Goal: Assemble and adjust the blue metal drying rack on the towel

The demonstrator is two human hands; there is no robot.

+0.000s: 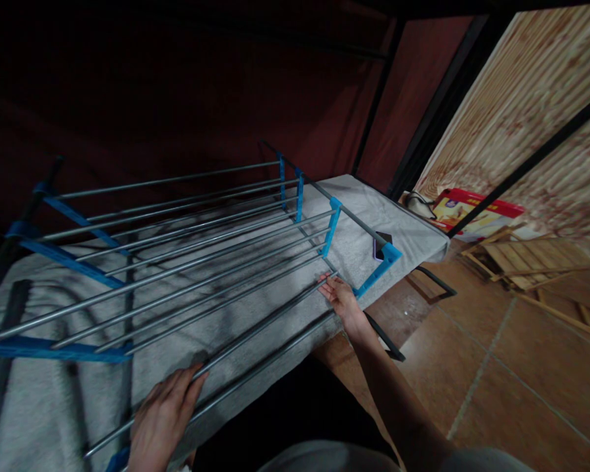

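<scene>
A drying rack of grey metal rods with blue plastic brackets [334, 226] lies on a bed-like surface with a grey cover [358, 196]. My left hand [164, 413] is closed around the near end of a loose-looking metal rod [263, 324], its palm down and the fingertips partly hidden. Farther right, my right hand [339, 295] pinches the same rod near its far end, close to an angled blue bracket [381, 267]. Another rod [270, 359] runs alongside, nearer to my body. Whether the held rod's far end sits in a bracket I cannot tell.
A phone [382, 246] lies on the cover beyond the rack. Black metal posts [531, 160] frame the surface. On the tiled floor [521, 387] to the right are a folded slatted wooden piece [541, 262] and a red and yellow box [476, 213].
</scene>
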